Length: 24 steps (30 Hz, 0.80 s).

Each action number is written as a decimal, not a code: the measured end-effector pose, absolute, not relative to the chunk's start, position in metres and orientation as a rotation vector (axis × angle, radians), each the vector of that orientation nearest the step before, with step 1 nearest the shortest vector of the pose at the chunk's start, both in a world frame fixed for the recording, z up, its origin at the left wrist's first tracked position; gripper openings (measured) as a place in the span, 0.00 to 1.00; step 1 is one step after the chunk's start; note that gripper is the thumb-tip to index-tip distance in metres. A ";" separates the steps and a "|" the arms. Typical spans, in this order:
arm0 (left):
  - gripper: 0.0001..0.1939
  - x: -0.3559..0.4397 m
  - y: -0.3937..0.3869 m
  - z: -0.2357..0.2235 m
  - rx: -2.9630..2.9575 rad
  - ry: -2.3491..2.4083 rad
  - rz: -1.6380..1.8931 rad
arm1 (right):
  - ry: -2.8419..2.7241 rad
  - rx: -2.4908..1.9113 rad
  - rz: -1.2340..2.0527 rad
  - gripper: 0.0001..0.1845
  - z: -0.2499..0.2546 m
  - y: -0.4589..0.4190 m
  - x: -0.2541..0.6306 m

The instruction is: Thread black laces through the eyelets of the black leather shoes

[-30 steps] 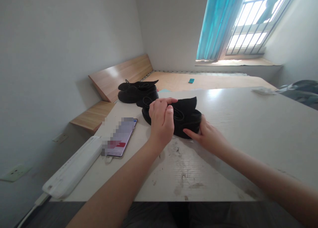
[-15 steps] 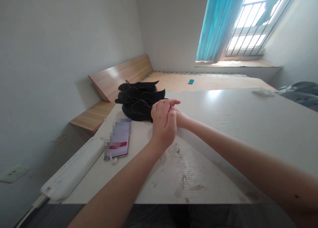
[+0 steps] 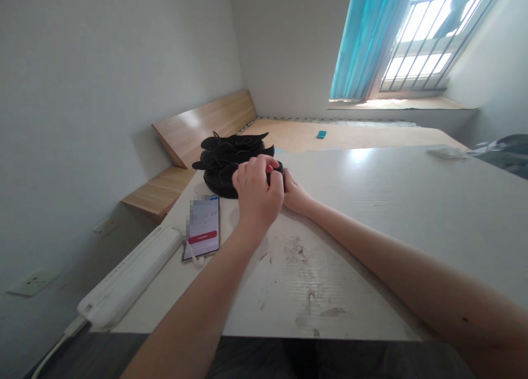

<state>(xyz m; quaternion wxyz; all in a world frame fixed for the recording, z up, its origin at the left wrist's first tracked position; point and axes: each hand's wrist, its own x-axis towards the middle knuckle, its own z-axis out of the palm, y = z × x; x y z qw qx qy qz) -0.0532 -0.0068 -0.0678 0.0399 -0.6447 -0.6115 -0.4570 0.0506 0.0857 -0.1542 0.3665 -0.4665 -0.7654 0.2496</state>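
Note:
Several black shoes with loose laces lie side by side on the white table point(image 3: 350, 214). The nearest black shoe point(image 3: 218, 185) points left, with its heel end between my hands. My left hand point(image 3: 259, 189) curls over its near side, thumb and fingers bent at the opening. At the heel, my right hand point(image 3: 296, 195) presses from the right; most of its fingers are hidden behind the shoe. Just beyond sits another black shoe point(image 3: 210, 160), which neither hand visibly touches.
A phone point(image 3: 203, 230) with a lit screen lies left of my left forearm, a white earphone point(image 3: 198, 262) on its lower edge. A white power strip point(image 3: 132, 277) runs along the table's left edge. A clear plastic bag point(image 3: 447, 153) lies at the far right.
My left hand has shifted left and opened up from over my right hand. The shoe's heel now shows between them. The view has swung slightly left.

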 end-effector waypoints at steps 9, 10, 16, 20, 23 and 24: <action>0.37 -0.146 0.017 -0.060 -1.534 -2.824 -0.071 | -1.901 -1.220 0.686 0.33 -0.146 0.079 0.050; 0.41 -0.153 0.019 -0.063 -1.534 -2.884 0.016 | -1.899 -1.219 0.689 0.33 -0.146 0.079 0.050; 0.44 -0.167 0.026 -0.077 -1.666 -2.983 0.223 | -1.890 -1.224 0.698 0.31 -0.146 0.079 0.051; 0.43 -0.165 0.025 -0.077 -1.758 -2.907 0.239 | -1.898 -1.230 0.697 0.31 -0.144 0.078 0.050; 0.39 -0.163 0.025 -0.081 -1.851 -2.801 0.211 | -1.914 -1.229 0.694 0.33 -0.145 0.079 0.051; 0.37 -0.164 0.025 -0.084 -1.892 -2.742 0.178 | -1.924 -1.226 0.694 0.33 -0.145 0.080 0.052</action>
